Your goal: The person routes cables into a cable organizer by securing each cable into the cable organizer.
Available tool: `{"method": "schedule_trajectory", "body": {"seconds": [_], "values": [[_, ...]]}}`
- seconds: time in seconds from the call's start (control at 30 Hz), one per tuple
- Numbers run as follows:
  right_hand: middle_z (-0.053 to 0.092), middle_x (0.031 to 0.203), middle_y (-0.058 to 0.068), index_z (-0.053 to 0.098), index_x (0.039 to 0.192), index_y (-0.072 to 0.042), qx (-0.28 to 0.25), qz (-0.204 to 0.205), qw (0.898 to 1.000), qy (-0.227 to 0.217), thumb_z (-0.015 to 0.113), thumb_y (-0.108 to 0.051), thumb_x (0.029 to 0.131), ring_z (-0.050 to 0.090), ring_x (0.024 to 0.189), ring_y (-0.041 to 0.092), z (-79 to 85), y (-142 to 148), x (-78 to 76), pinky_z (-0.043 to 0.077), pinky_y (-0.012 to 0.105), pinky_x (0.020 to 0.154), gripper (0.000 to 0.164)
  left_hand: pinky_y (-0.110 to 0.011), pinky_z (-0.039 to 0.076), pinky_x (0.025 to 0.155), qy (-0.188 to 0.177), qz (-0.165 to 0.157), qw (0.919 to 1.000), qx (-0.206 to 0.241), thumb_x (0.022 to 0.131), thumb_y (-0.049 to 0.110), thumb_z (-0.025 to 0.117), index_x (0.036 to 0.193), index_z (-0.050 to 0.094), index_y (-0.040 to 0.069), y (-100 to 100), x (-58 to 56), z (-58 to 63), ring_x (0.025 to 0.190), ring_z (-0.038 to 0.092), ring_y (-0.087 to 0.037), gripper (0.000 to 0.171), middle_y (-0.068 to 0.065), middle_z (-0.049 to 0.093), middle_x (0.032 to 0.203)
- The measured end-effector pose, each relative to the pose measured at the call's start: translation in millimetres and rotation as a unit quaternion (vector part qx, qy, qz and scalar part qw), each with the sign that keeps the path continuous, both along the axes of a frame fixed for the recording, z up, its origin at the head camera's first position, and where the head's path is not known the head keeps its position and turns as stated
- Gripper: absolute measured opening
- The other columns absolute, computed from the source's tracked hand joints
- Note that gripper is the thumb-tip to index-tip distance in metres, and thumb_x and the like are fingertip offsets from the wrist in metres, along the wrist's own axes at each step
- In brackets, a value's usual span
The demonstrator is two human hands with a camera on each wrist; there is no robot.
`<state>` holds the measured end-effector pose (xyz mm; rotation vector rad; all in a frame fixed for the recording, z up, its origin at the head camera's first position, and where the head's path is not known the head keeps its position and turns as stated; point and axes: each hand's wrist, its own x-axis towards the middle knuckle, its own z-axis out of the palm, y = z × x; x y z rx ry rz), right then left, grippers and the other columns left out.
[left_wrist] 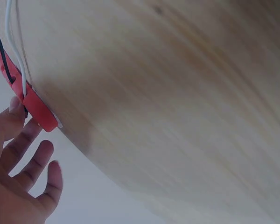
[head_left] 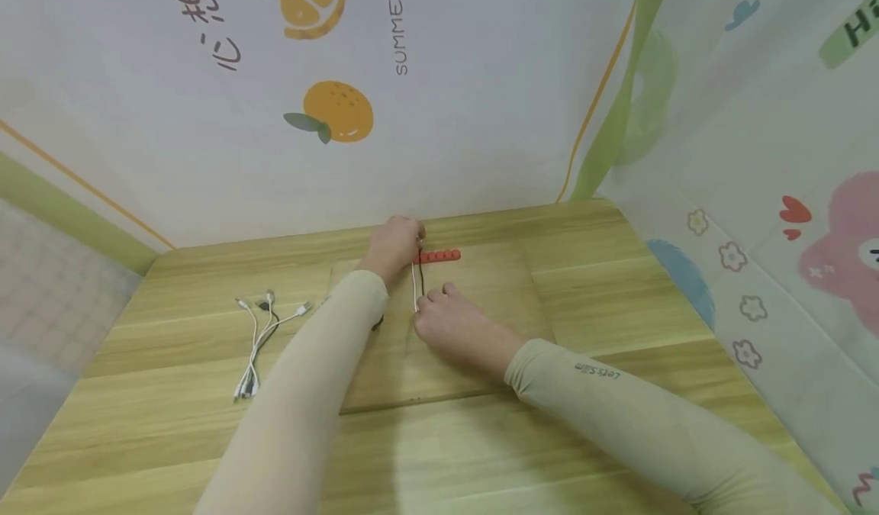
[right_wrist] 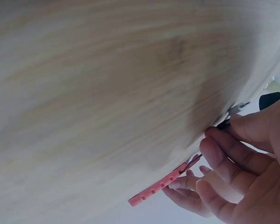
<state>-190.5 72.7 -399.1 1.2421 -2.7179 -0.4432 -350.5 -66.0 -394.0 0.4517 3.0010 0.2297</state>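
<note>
A red cable holder strip (head_left: 442, 255) with several slots lies near the far edge of a wooden board (head_left: 494, 294). A white cable (left_wrist: 19, 56) and a black cable (left_wrist: 1, 46) run through neighbouring slots close to one end of the strip. My left hand (head_left: 396, 242) is at that end, thumb and forefinger pinching the black cable just behind the strip, the other fingers loosely bent. Nearer to me, my right hand (head_left: 453, 324) pinches the black cable by its dark connector end (right_wrist: 224, 124). A light connector (right_wrist: 238, 108) lies right beside those fingertips.
Left of the board, a bunch of white and black USB cables (head_left: 255, 351) lies on the wooden table (head_left: 172, 423). A small dark cable end (head_left: 378, 323) shows beside the left sleeve. A printed cloth wall (head_left: 474, 141) stands behind the table, another at the right.
</note>
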Motion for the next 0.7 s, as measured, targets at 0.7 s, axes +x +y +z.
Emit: {"method": "schedule_trajectory", "body": {"seconds": [0.7], "values": [[0.073,0.121,0.009,0.077,0.118,-0.013,0.013,-0.054,0.998,-0.037,0.059,-0.017,0.105,0.068,0.114,0.028,7.6,-5,9.9,0.052,0.054,0.108,0.022,-0.046,0.053,0.112,-0.094,-0.020,0.9935,0.062,0.103,-0.001,0.045,0.157,0.050,0.009,-19,17.3,16.0,0.142,0.056,-0.032,0.055,-0.015,0.055,0.159]]}}
